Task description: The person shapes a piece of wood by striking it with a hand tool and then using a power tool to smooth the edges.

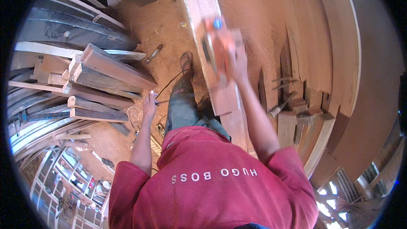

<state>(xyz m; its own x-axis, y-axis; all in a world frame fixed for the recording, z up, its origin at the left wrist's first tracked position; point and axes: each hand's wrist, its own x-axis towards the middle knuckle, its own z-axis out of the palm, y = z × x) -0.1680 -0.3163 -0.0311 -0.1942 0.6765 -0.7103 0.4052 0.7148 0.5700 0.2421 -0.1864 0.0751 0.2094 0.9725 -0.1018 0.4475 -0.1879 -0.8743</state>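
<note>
My right hand (239,61) is closed round the handle of an orange electric planer (218,46), which has a blue knob at its front. The planer rests on a long reddish wooden board (203,0) that runs away from me; motion blurs the tool and the hand a little. Off to the left, my left hand (149,105) is held low beside the stacked timber, its fingers curled round a thin dark power cord (169,82). The cord runs past my leg toward my foot. Its far end is hidden.
Cut timber pieces (114,65) are stacked at left. Wide planks (326,29) and upright offcuts (296,123) stand at right, with a tool handle (280,108) among them. Sawdust covers the floor (148,21), where a small dark tool (154,53) lies. A pale rack (76,174) stands lower left.
</note>
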